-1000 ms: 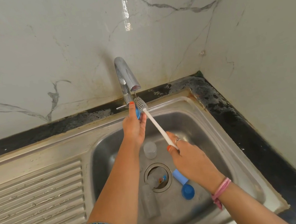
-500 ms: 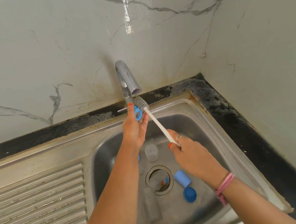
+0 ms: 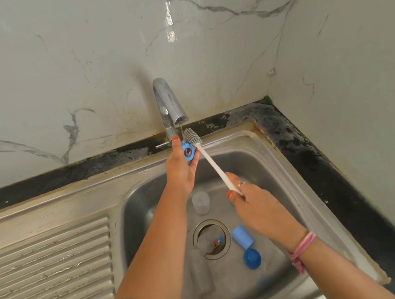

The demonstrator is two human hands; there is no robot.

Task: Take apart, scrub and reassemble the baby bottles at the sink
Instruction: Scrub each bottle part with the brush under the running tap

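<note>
Two things meet under the tap [image 3: 169, 102]: the blue bottle ring [image 3: 187, 151], which my left hand [image 3: 181, 170] holds up with fingers curled round it, and the grey bristle head of the bottle brush [image 3: 191, 137], touching the ring's upper right edge. I hold the ring with its opening turned toward me, so that, I judge, the bristles can work the rim while the thin trickle from the spout falls right there. My right hand [image 3: 254, 205] pinches the white handle at its lower end between thumb and fingers, at about five o'clock from the ring, which gives the long stick room to swing. Down in the sink [image 3: 300, 184] the other parts wait: a clear cup-like piece [image 3: 201, 201] at six o'clock from the ring, just above the drain [image 3: 212, 238]; a pale blue cap [image 3: 242, 236] and a darker blue domed piece [image 3: 252, 258] at four o'clock from the drain; and what looks like a clear bottle body [image 3: 201, 272] lying at seven o'clock from it. The ridged draining surface [image 3: 46, 276] runs off at nine o'clock. Against half a second ago, more of the ring's blue face shows, and the brush head now sits clear beside it at the rim; both hands are in nearly the same place.
</note>
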